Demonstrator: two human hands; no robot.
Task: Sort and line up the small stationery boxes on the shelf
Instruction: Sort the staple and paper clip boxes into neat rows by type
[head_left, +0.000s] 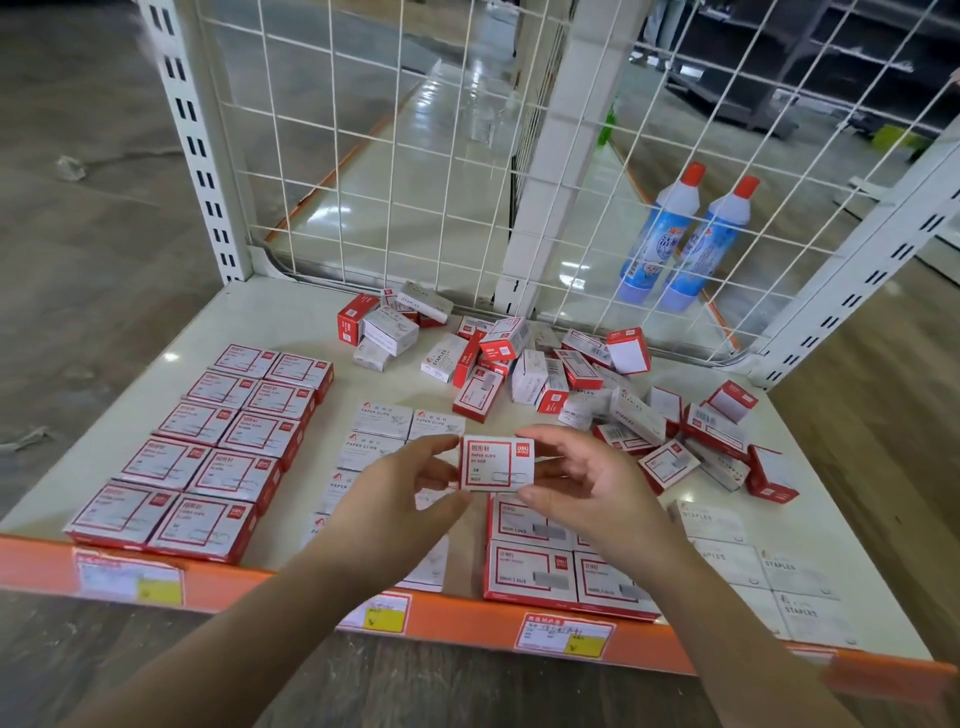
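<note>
A red-and-white paper clip box (497, 463) is held face up above the middle of the white shelf (291, 322). My left hand (400, 488) pinches its left side and my right hand (587, 483) pinches its right side. At the left lie two neat columns of red-framed boxes (208, 447). White paper clip boxes (384, 431) lie in rows in the middle, partly hidden by my left hand. Red-framed staple boxes (530, 566) and white staple boxes (769, 571) are lined up at the front right. A loose heap of mixed boxes (582, 379) fills the back right.
A white wire mesh panel (395, 156) closes the back of the shelf. Behind it stand two blue bottles with red caps (680, 239). The shelf's orange front edge (467, 618) carries yellow-and-white price labels. White slotted uprights stand at both back corners.
</note>
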